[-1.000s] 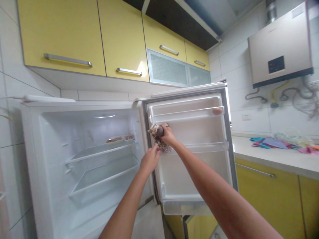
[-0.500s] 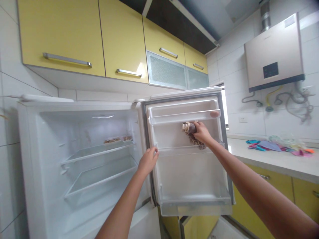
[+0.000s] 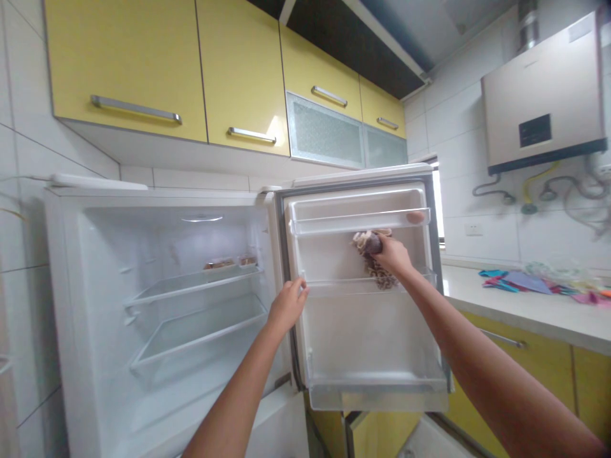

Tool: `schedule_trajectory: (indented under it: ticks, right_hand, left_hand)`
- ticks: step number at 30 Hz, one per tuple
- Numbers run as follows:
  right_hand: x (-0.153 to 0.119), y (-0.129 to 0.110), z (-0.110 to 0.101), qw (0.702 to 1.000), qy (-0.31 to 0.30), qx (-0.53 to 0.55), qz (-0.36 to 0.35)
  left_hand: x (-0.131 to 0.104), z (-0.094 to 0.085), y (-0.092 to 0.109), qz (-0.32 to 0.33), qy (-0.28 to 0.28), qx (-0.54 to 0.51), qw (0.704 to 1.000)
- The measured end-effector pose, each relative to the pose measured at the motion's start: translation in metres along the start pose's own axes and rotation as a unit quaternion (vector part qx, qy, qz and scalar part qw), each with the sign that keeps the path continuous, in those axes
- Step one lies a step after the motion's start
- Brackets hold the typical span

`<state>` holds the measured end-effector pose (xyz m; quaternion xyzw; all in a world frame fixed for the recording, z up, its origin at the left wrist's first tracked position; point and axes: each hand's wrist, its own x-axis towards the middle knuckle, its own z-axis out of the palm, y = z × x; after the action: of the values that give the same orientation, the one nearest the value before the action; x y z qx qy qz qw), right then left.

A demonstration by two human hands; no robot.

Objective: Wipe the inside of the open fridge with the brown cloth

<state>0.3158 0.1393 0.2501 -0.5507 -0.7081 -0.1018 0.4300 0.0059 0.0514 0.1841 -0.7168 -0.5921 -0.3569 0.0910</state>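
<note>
Cloth (image 3: 373, 244), brown and cream, is bunched in the right hand (image 3: 394, 256), whose fingers are closed around its upper part while a patterned, crumpled end hangs below them, at the clear middle door shelf (image 3: 346, 287). The right arm runs up from the lower right corner, long and nearly straight, the back of the hand toward the camera and the fingers pointing at the inner face of the fridge door (image 3: 363, 331). The left arm slants up from bottom centre; the left hand (image 3: 287, 305) is at that same shelf's hinge-side end, fingers loosely curled, thumb near the index finger. Whether they grip the shelf edge or only touch it, I cannot tell.

Above the right fingers runs the upper door shelf (image 3: 353, 221), a clear plastic strip with a smooth, rounded brown object (image 3: 415, 217) at its far end. Well below both hands sits the deeper, translucent bottom bin (image 3: 379, 397). Left of the left fingers, the white fridge interior (image 3: 114, 356) holds flat glass shelves with pale rims; small packages (image 3: 220, 263) lie on the upper one. Far right of the right fingers, coloured fabric pieces (image 3: 527, 280) lie crumpled on a smooth pale counter (image 3: 501, 302).
</note>
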Motion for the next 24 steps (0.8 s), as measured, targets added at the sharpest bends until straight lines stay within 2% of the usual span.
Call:
schedule_trajectory:
  ticks: [2,6,9,12,17,24]
  right_hand:
    - [0.003,-0.026,0.009,0.997,-0.047,0.03,-0.058]
    - [0.011,-0.076,0.034,0.977,-0.152,0.081,-0.129]
    - [0.015,-0.104,0.049,0.948,-0.261,0.1,-0.153]
    - [0.016,-0.119,0.055,0.919,-0.351,0.098,-0.153]
    - [0.021,-0.113,0.041,0.889,-0.43,0.068,-0.145]
    - [0.023,-0.068,-0.002,0.875,-0.467,0.014,-0.129]
  left_hand:
    - [0.0,0.001,-0.001,-0.002,-0.002,0.004,1.0]
    - [0.0,0.003,-0.001,-0.01,-0.004,0.012,1.0]
    - [0.0,0.003,0.0,-0.016,-0.008,0.017,1.0]
    - [-0.001,0.002,0.002,-0.022,-0.012,0.021,0.999]
    - [-0.005,-0.005,0.007,-0.034,-0.011,0.033,0.999]
    - [-0.009,-0.013,0.009,-0.039,-0.018,0.047,0.998]
